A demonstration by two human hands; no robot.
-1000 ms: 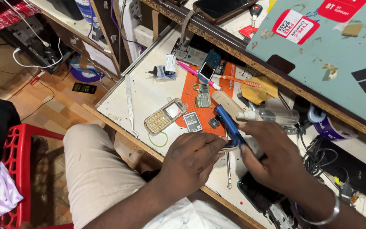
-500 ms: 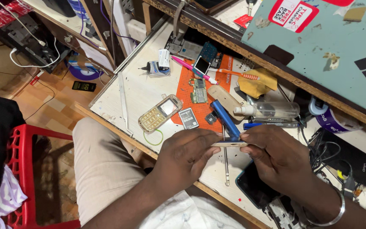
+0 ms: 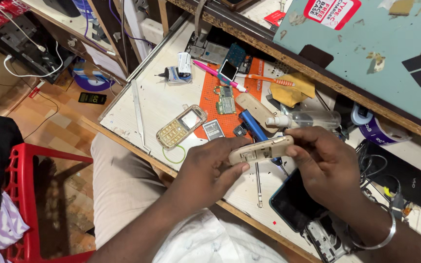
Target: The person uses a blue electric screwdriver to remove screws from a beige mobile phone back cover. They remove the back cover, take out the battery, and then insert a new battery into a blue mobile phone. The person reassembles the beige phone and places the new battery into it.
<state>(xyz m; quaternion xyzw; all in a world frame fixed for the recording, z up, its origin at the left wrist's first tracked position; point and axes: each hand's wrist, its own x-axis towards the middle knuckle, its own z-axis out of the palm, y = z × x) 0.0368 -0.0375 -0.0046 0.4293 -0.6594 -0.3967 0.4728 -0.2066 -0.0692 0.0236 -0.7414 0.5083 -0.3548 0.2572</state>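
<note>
1. I can't make out which part the beige phone casing (image 3: 260, 150) is; my fingers hide its ends.
2. My right hand (image 3: 326, 165) covers part of the dark phone (image 3: 288, 204) below the casing.
3. The casing sits between both hands, above the surface (image 3: 152, 100), just right of the gold keypad phone (image 3: 181, 126).
4. My left hand (image 3: 210, 170) pinches its left end; my right hand pinches its right end.
</note>
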